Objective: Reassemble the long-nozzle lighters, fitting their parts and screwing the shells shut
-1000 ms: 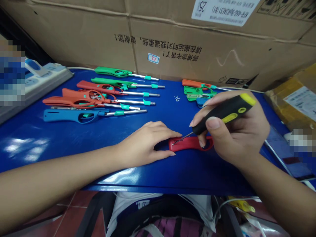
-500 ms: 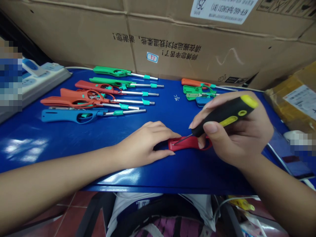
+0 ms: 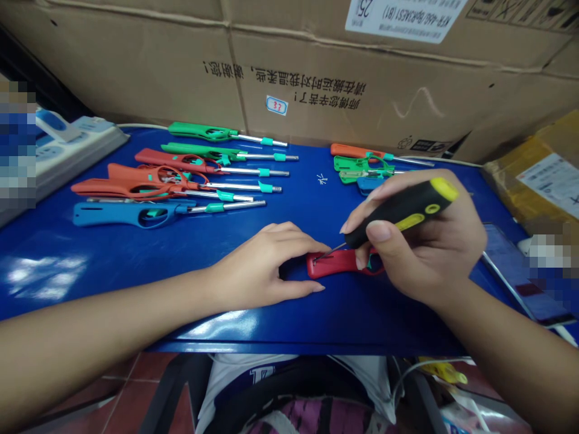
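Note:
A red gas lighter lies on the blue table, its handle end toward my left hand. That hand rests on the table with thumb and forefinger spread around the handle end. The forefinger is at the far edge; the thumb lies a little off the near edge. My right hand grips a black and yellow screwdriver, tilted, its thin shaft reaching down to the slot near the handle's end. My right fingertips also come down onto the lighter and hide its front part.
Several green, red and blue lighters with metal tubes lie at the back left. More lighters lie behind my right hand. A large cardboard box stands along the back. A power strip is at left, a phone at right.
My left thumb has moved off the lighter's near edge. My right hand and the screwdriver have shifted slightly left, and more of the lighter's trigger opening shows.

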`<state>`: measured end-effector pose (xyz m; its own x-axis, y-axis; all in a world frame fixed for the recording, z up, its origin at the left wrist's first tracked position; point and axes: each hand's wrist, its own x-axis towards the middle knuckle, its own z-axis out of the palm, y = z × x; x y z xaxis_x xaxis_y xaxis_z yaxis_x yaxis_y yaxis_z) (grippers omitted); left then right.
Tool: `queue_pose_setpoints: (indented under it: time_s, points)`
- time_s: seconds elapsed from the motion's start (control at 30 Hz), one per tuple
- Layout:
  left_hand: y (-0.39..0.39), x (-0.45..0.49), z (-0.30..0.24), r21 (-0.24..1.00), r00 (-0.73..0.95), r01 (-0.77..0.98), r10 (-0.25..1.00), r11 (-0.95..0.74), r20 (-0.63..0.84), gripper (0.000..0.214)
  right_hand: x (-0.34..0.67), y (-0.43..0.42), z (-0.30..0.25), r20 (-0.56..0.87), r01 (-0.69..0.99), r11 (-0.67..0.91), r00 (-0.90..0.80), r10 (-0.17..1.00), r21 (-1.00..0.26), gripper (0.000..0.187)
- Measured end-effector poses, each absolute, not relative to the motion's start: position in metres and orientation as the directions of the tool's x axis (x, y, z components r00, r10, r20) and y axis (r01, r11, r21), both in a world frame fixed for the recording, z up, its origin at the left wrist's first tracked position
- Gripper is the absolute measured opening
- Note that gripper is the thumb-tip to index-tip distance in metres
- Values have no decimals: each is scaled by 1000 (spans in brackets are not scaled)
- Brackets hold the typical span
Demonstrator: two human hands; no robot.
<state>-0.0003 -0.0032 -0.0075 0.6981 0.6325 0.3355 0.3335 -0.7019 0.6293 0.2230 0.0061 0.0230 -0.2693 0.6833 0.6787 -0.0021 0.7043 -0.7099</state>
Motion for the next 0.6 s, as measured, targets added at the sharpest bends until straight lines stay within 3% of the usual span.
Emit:
queue_pose_setpoints:
  time_s: [0.27,0.6]
  points:
    - [-3,-2,-6,705,593,349,728,-617,344,20,217,3,25,685,2,693,-149,713,-721,16]
    - [-1,-3,-6,702,579,322,719,-635,385,6,212,4,25,693,-68,690,-47,719,-721,15]
